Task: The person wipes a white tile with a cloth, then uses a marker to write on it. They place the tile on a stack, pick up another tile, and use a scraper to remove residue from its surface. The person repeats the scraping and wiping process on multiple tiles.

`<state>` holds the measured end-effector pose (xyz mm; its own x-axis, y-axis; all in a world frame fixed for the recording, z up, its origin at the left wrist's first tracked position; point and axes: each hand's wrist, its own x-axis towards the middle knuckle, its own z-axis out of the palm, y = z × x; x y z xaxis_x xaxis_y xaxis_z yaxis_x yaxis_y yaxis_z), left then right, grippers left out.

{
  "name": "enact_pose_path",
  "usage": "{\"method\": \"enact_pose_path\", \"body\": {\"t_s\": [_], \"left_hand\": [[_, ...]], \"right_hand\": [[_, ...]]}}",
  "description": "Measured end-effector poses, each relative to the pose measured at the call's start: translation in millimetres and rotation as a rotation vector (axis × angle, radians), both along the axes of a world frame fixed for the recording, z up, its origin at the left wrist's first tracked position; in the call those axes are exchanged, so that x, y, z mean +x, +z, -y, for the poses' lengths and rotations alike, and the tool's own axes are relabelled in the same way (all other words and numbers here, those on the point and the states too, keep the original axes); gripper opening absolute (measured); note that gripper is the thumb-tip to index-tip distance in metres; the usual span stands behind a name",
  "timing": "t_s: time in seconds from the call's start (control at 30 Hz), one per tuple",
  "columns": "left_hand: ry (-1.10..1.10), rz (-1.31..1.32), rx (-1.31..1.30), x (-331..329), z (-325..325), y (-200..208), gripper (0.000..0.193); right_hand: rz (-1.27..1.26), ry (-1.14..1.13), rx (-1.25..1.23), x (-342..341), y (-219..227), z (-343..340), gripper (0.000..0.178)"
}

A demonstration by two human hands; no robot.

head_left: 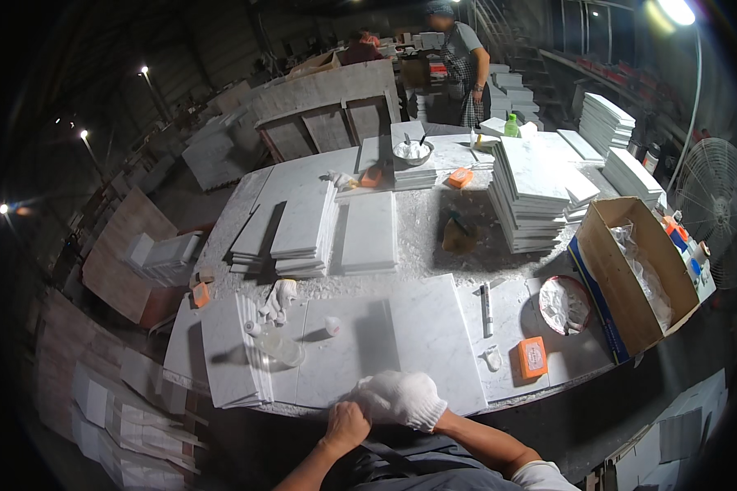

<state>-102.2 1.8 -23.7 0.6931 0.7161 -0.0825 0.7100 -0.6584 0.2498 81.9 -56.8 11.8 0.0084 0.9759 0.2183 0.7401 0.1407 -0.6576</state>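
Observation:
At the table's near edge, my bare left hand [348, 427] is closed, its fingers pinched on the edge of white knit glove fabric. My right hand [405, 399] wears a white knit glove and is curled against the left; what its fingers hold is hidden. Just beyond both hands lies a white marble tile [436, 344]. A clear plastic bottle [278, 345] lies on the tiles to the left, near a small white cap-like piece [332, 326]. Behind the bottle rests a crumpled white glove [281, 296].
Tile stacks [303, 225] stand mid-table, with a taller stack [531, 192] to the right. An orange box [533, 358], a white marker [488, 311] and a round red-rimmed container [564, 305] lie right, beside a cardboard box [643, 274]. A person [467, 65] stands beyond the table.

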Motion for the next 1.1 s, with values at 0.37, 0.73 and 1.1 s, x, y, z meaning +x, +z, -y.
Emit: {"method": "enact_pose_path", "body": {"t_s": [0.37,0.73,1.1], "left_hand": [[0.450,1.331,-1.362,2.6,-39.7,6.3,0.039],[0.507,0.923,-0.844,74.9,-74.9,-35.7,0.030],[-0.050,0.929,-1.491,135.3,-54.6,14.4,0.031]], "right_hand": [[-0.158,-0.009,0.033,-21.5,-12.8,17.1,0.029],[0.014,-0.013,0.155,3.8,1.1,10.8,0.024],[0.046,-0.038,0.166,25.0,-15.6,21.5,0.015]]}}
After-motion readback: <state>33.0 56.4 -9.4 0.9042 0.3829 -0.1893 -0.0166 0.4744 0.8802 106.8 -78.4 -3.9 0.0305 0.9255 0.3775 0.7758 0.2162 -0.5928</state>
